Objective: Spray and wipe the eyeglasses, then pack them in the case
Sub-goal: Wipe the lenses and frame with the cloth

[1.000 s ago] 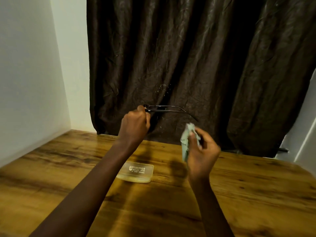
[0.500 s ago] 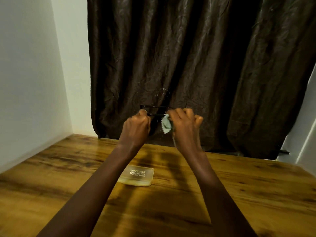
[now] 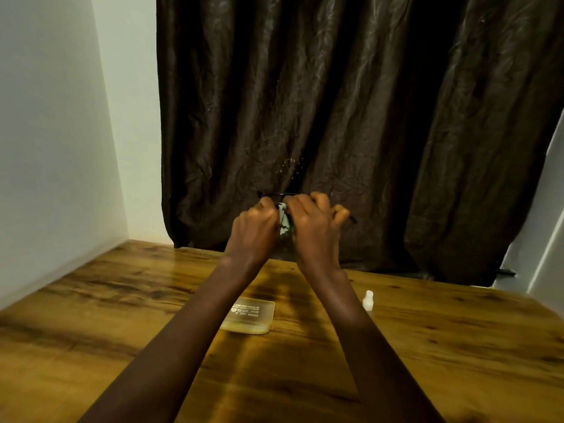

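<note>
Both hands are raised in front of the dark curtain. My left hand (image 3: 256, 228) grips the thin dark eyeglasses (image 3: 274, 194) by the frame; the lenses are mostly hidden behind my fingers. My right hand (image 3: 314, 224) pinches a pale green cloth (image 3: 285, 222) against the glasses, right beside my left hand. One temple tip (image 3: 352, 219) sticks out to the right of my right hand. A translucent yellowish case (image 3: 250, 315) with white print lies flat on the wooden table below my arms. A small white spray bottle (image 3: 368, 300) stands to its right.
The wooden table (image 3: 457, 346) fills the lower view. A dark brown curtain (image 3: 366, 117) hangs along its far edge. A white wall (image 3: 45, 148) borders the table on the left.
My right hand has brought the cloth up from the right to the glasses and now sits against my left hand. The view has tilted, revealing the spray bottle.
</note>
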